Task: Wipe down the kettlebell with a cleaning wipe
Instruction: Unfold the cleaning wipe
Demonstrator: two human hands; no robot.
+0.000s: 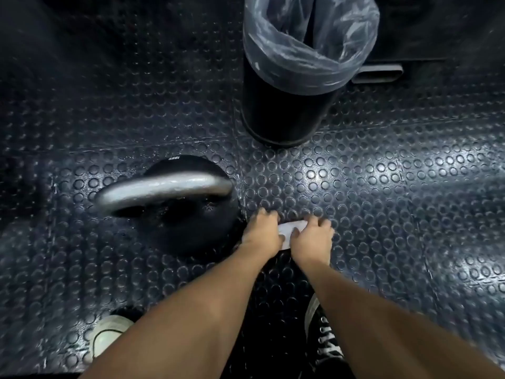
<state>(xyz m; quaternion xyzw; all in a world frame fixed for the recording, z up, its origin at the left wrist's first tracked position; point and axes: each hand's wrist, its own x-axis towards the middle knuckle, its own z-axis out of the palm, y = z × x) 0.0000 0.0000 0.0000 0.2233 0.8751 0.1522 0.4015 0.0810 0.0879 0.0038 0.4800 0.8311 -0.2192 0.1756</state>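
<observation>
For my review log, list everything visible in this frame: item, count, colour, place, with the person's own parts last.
kettlebell: one, black body with silver handle, on the floor left of centre
wipe: one, white, low over the floor just right of the kettlebell, between both hands
bin: one, black with clear plastic liner, standing beyond the hands, top centre
floor mat: dark rubber with raised studs, all over
grey bar-shaped object: one, right of the bin, unclear what it is
shoes: two, pale toe bottom left, black laced bottom right
left hand: holds the wipe
right hand: holds the wipe
</observation>
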